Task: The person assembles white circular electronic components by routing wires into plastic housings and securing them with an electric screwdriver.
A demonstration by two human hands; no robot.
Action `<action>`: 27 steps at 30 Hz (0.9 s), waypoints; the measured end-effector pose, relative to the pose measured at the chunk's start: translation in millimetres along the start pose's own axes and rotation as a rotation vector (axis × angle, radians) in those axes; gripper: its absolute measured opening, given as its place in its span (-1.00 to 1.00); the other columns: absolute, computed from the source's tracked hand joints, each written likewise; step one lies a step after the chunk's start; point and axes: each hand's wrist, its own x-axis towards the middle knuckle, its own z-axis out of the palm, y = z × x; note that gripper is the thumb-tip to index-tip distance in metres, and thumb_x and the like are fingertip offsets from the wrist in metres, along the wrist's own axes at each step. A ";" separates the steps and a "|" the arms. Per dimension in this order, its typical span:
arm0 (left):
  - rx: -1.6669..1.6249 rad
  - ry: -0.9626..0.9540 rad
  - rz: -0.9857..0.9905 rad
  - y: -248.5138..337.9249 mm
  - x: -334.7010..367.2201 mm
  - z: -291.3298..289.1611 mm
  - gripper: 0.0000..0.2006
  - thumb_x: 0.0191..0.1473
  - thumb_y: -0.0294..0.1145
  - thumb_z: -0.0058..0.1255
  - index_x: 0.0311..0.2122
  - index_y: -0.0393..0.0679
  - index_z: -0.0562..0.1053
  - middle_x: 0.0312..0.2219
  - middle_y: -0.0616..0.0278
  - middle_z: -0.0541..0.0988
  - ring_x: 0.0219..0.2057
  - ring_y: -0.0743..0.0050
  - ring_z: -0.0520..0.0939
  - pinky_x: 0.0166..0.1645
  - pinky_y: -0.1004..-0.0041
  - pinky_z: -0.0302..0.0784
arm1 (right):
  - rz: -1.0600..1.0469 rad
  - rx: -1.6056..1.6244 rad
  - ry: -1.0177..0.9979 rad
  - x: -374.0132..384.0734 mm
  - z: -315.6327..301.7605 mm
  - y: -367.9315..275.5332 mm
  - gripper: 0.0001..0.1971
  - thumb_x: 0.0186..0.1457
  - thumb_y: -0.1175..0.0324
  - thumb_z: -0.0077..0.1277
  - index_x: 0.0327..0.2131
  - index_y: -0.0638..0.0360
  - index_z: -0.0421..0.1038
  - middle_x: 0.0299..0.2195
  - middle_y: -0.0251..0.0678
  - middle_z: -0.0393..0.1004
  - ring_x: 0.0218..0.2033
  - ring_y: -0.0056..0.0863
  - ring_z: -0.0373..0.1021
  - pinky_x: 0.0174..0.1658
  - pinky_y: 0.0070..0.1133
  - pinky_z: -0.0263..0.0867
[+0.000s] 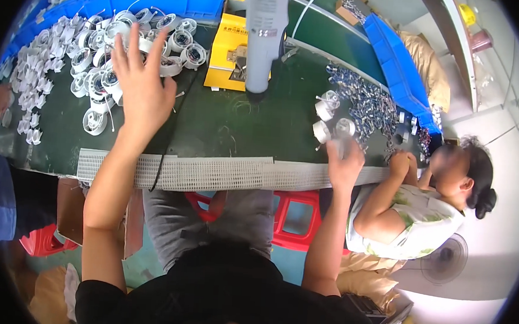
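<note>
My left hand reaches over a pile of white round plastic housings at the left, its fingers stretched and spread with nothing held. Dark inner parts and thin wires show in several of them. My right hand, slightly blurred, has its fingers closed around a whitish round housing low over the green table. Just beyond those fingers stand more white housings. A grey powered screwdriver hangs upright at the middle, tip down, beside a yellow box.
Small white plastic parts lie heaped at far left, before a blue bin. Small dark wired parts spread at right, next to another blue bin. A co-worker sits at right. White mesh matting lines the near edge.
</note>
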 end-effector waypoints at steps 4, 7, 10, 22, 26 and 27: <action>-0.519 -0.234 0.227 21.4 -24.0 5.7 -0.58 -0.11 -0.50 0.16 -0.05 -0.15 0.45 -0.01 -0.03 0.45 0.00 -0.11 0.48 0.07 0.17 0.42 | 0.173 0.185 -0.126 -23.1 -5.3 -19.5 -0.49 -0.14 0.30 0.29 -0.08 0.23 0.40 -0.16 0.00 0.46 -0.08 -0.06 0.36 0.02 -0.29 0.25; -1.428 -1.053 -0.265 49.2 -45.7 7.6 -0.54 0.13 -0.26 0.11 0.10 -0.21 0.34 -0.06 0.07 0.51 -0.06 0.39 0.55 0.04 0.41 0.47 | -0.102 0.369 -0.008 -52.7 -8.6 -76.2 -0.39 -0.25 0.43 0.34 -0.05 0.23 0.32 -0.08 -0.06 0.39 -0.05 -0.11 0.34 0.04 -0.31 0.23; -1.718 -1.453 -0.413 64.9 -48.4 14.4 -0.47 0.29 -0.16 -0.16 0.26 -0.20 0.12 0.06 0.12 0.38 0.05 0.41 0.44 0.13 0.35 0.42 | -0.290 0.622 -0.097 -66.6 -4.9 -147.6 -0.41 -0.25 0.45 0.36 -0.08 0.24 0.34 -0.10 -0.14 0.41 -0.05 -0.25 0.38 0.01 -0.41 0.30; -1.788 -1.084 -0.383 28.9 -29.0 19.7 -0.49 0.03 -0.52 0.19 0.10 -0.20 0.31 -0.11 0.30 0.48 -0.09 0.58 0.49 -0.01 0.50 0.48 | 0.482 1.464 -0.643 -25.3 34.5 -167.8 -0.78 0.18 0.51 -0.01 -0.11 0.37 0.41 -0.36 -0.31 0.51 -0.37 -0.62 0.40 -0.27 -0.63 0.34; -1.737 -1.082 -0.603 27.7 -35.6 27.7 -0.66 0.17 -0.25 0.07 -0.03 -0.19 0.34 -0.21 0.27 0.50 -0.18 0.59 0.53 -0.11 0.52 0.51 | 0.368 1.557 -0.608 -32.3 32.4 -178.2 -0.82 0.17 0.53 0.00 -0.16 0.36 0.45 -0.38 -0.34 0.50 -0.36 -0.65 0.40 -0.22 -0.67 0.32; -1.838 -1.131 -0.741 26.7 -36.6 28.0 -0.66 0.20 -0.17 0.01 -0.04 -0.18 0.34 -0.22 0.26 0.51 -0.21 0.57 0.54 -0.16 0.50 0.53 | 0.325 1.447 -0.675 -33.8 28.0 -181.1 -0.85 0.17 0.53 0.00 -0.19 0.36 0.44 -0.39 -0.39 0.47 -0.36 -0.68 0.35 -0.23 -0.69 0.28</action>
